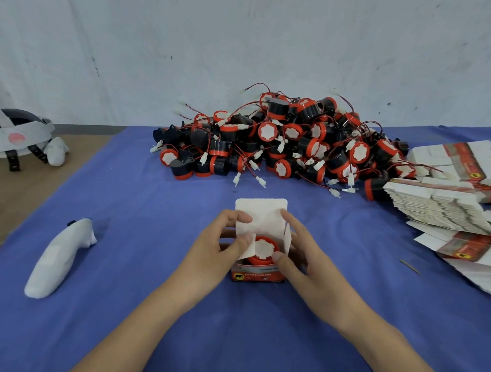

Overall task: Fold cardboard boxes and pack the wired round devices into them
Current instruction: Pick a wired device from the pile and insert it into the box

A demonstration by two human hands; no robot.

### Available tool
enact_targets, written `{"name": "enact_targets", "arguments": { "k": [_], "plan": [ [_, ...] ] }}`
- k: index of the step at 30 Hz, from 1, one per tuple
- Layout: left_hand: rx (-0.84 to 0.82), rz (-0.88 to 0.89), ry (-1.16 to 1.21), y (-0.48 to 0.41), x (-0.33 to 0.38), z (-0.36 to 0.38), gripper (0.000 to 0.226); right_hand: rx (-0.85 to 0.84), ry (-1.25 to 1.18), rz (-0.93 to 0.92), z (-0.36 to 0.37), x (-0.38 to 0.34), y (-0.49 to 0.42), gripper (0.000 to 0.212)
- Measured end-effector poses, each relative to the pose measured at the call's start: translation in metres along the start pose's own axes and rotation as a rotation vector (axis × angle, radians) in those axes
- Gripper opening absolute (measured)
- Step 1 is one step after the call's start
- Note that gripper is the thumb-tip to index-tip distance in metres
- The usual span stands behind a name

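Observation:
A small red and white cardboard box [257, 274] stands on the blue cloth [144, 309] in the middle, its top open. Inside it sits a round red device with a white face [263, 248]. The white lid flap [261, 212] stands up behind. My left hand [220, 247] grips the box's left side and pinches the left side flap, folding it over the device. My right hand [297, 252] holds the box's right side, thumb at the front rim near the device, forefinger on the lid flap.
A big pile of black and red wired round devices [284, 142] lies at the back. Stacks of flat unfolded boxes [450, 204] lie at the right. A white controller [58, 257] lies on the left; a headset [14, 134] sits far left on the brown surface.

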State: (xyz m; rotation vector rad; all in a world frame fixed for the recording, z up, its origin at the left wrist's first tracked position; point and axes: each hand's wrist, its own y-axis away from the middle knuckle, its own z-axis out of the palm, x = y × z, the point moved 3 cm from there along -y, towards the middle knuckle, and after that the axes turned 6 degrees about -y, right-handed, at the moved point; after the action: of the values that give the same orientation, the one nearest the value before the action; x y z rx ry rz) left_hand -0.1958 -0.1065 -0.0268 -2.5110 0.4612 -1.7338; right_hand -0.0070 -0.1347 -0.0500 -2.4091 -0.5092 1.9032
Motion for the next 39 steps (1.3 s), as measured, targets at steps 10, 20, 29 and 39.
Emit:
{"name": "enact_targets", "arguments": {
  "k": [10,20,29,39],
  "plan": [
    [0.052,-0.054,0.055,0.000,-0.006,0.007,0.040,0.073,-0.060,-0.002,0.002,-0.001,0.007,0.056],
    [0.012,-0.063,-0.071,-0.015,-0.003,0.008,0.016,0.055,-0.019,-0.010,0.004,0.004,0.012,0.026],
    [-0.087,0.013,-0.078,-0.007,-0.001,0.004,0.025,-0.029,0.330,-0.070,0.003,-0.003,0.013,0.031],
    [-0.115,0.383,-0.531,0.017,0.007,-0.014,0.051,0.118,0.189,0.057,-0.002,-0.001,0.009,0.040]
  ]
}}
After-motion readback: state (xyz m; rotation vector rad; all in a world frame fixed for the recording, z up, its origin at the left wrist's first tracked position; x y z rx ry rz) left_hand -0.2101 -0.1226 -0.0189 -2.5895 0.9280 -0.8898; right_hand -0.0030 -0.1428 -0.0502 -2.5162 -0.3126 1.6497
